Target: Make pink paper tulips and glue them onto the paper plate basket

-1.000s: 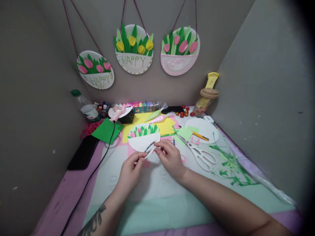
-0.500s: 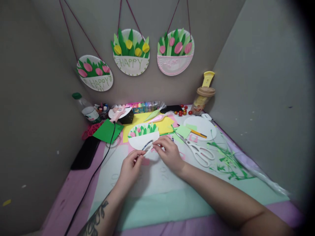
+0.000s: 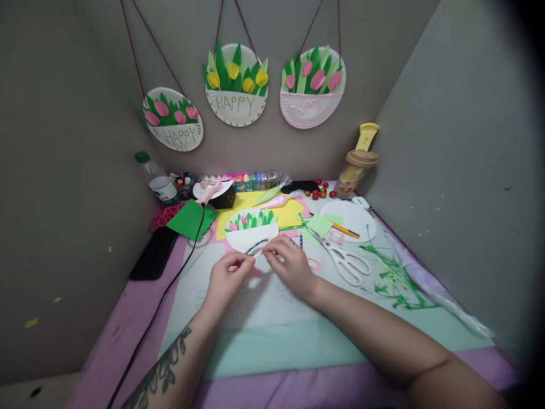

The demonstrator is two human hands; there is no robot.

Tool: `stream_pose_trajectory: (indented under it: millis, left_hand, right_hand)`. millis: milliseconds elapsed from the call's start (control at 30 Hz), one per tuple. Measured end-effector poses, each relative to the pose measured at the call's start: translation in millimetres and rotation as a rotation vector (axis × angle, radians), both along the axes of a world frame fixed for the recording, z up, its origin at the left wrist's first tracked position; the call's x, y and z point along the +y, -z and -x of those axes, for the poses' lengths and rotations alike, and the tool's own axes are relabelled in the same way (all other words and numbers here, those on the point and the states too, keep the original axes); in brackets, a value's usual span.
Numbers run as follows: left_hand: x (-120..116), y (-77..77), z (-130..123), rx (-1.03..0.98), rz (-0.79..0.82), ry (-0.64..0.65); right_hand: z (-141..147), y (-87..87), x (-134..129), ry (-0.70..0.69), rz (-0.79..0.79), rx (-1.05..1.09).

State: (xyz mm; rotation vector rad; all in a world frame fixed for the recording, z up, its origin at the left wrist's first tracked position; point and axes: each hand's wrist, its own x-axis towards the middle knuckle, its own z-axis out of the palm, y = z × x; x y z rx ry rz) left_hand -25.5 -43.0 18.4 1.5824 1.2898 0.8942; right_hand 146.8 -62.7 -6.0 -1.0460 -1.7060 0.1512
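Holding a thin, curved, dark-blue-and-white strip (image 3: 256, 244), pinched at one end by the bare left hand (image 3: 230, 272) and at the other by the bare right hand (image 3: 292, 264), with thumb pressed to fingers on both. Bows between the fingertips over the middle of the table, overlapping in view the lower edge of a small white paper basket with pink tulips and green leaves (image 3: 251, 236); cannot tell whether touching it. Looks very light, springy rather than limp, and probably easy to crease; cannot make out the material. Best taken near the ends with a gentle pinch, leaving the bend free. Note below a flat white paper sheet (image 3: 268, 304), a pale turquoise sheet (image 3: 276, 358) and a lilac cloth (image 3: 255, 393), cluttered to the right with white-handled scissors (image 3: 333, 250) and shredded green paper scraps (image 3: 394, 277). Hemmed in by plain grey walls (image 3: 451, 170), with three round paper-plate tulip baskets (image 3: 237, 105) hanging on dark red cords.
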Motion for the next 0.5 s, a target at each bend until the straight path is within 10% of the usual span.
stream_pose_trajectory:
  millis: [500]
  left_hand:
    - [0.8, 7.7, 2.9, 0.003, -0.106, 0.089]
  right_hand:
    - [3.7, -2.7, -1.3, -0.048, 0.048, 0.029]
